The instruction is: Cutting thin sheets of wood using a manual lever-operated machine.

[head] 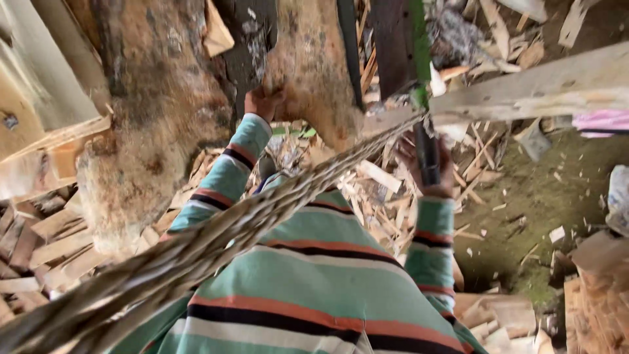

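My left hand (263,102) reaches forward and rests against a big, rough brown log (157,111), at a dark strip of bark (246,49). Its fingers are bunched and partly hidden. My right hand (426,172) is closed around a dark tool handle (427,152) that rises to a green and dark shaft (415,46). A thick braided rope (216,236) runs slantwise from the lower left up to near that handle, crossing my green striped sleeves.
Split wood pieces and chips (380,196) cover the ground between my arms. A pale plank (537,88) crosses the upper right. Stacked split wood (39,242) lies at the left and wood blocks (599,295) at the right. Mossy dirt ground (531,196) shows at the right.
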